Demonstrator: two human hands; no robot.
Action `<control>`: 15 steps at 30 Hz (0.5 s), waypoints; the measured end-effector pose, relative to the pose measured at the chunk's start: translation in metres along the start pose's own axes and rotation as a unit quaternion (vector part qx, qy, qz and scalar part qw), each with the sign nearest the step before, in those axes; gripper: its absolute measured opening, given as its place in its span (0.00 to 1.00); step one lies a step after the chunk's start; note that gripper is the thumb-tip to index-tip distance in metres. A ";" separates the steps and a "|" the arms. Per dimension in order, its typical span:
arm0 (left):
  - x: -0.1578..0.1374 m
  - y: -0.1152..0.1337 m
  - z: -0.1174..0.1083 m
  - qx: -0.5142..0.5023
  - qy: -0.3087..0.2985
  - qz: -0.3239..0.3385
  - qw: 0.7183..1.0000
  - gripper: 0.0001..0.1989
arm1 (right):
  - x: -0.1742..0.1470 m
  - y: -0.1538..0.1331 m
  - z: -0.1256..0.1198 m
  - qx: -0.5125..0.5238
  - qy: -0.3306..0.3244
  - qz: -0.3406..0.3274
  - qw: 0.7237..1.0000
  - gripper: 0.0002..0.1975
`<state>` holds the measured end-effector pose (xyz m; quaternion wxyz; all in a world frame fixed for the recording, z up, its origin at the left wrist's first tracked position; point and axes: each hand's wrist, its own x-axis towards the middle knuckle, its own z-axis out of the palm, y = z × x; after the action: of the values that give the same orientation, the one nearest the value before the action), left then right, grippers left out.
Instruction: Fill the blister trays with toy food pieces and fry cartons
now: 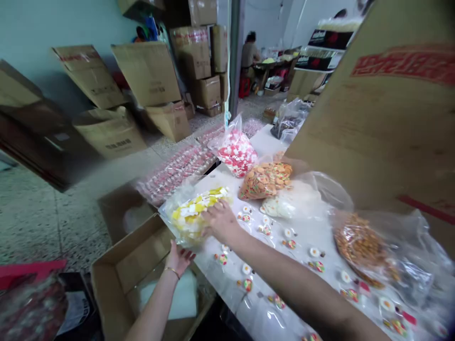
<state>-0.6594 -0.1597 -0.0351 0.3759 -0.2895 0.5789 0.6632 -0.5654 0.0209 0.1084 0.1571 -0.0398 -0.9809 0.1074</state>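
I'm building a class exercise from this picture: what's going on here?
A person's right hand is at a clear bag of yellow and white pieces at the table's edge; whether inside it is unclear. The open left hand is near the bag, by a cardboard box. Small items lie in groups across the table.

Soft, cool, uneven indoor light, with blurred, stretched edges.

The far wall is pale and bright, while the left side sits dimmer. Glare speckles the bag of pink pieces and the clear bag at right; shiny patches streak the near table. The right forearm looks darker than the left forearm. Cartons at left lean and smear, the near-left packet is blurred, the far right corner darkens, and pixels mask the far person's head.
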 end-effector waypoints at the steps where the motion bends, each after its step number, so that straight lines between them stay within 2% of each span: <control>1: 0.007 0.000 0.001 -0.015 0.004 -0.028 0.999 0.27 | 0.003 -0.009 0.012 -0.005 0.002 0.003 1.000 0.15; 3: 0.017 0.001 0.003 -0.026 0.011 -0.062 0.998 0.26 | 0.005 -0.021 0.033 0.001 0.030 0.021 0.999 0.16; 5: 0.024 0.001 0.004 -0.017 0.011 -0.058 0.998 0.26 | 0.007 -0.025 0.044 0.021 0.070 0.027 0.997 0.19; 11: 0.027 0.000 0.005 -0.013 0.018 0.005 1.000 0.26 | 0.010 -0.013 0.042 0.065 0.127 -0.032 0.989 0.24; 15: 0.026 0.004 0.006 -0.027 0.014 -0.013 0.999 0.25 | -0.001 -0.012 0.042 0.083 0.134 -0.046 0.986 0.24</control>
<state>-0.6768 -0.1497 -0.0533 0.3685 -0.3157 0.5623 0.6697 -0.5786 0.0005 0.0717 0.2949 0.0041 -0.9395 0.1744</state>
